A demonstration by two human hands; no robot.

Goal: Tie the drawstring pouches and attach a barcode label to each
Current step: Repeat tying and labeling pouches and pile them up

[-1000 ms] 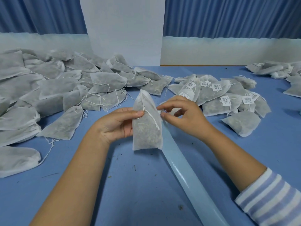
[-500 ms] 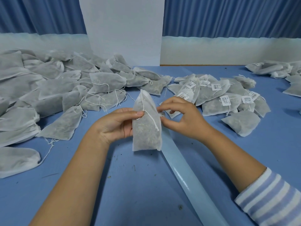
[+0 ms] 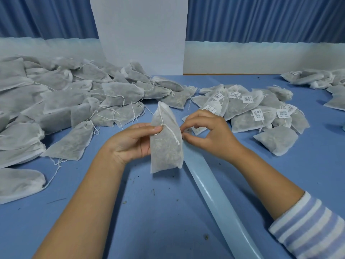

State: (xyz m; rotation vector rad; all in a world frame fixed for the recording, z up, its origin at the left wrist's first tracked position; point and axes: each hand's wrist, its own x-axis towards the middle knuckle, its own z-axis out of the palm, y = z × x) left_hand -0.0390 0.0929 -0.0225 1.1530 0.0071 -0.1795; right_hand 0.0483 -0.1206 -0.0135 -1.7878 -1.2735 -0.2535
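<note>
Left hand (image 3: 134, 144) pinches upright pouch (image 3: 166, 150) from 9 o'clock. Right hand (image 3: 211, 135) curled, fingertips at its 3 o'clock edge; can't tell if gripping.

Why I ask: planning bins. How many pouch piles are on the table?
3: unlabelled heap at left, labelled pile right of centre, third pile at far right, partly cut off.

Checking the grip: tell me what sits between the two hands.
Head view: the upright pouch, left hand gripping one edge, right hand at the other.
</note>
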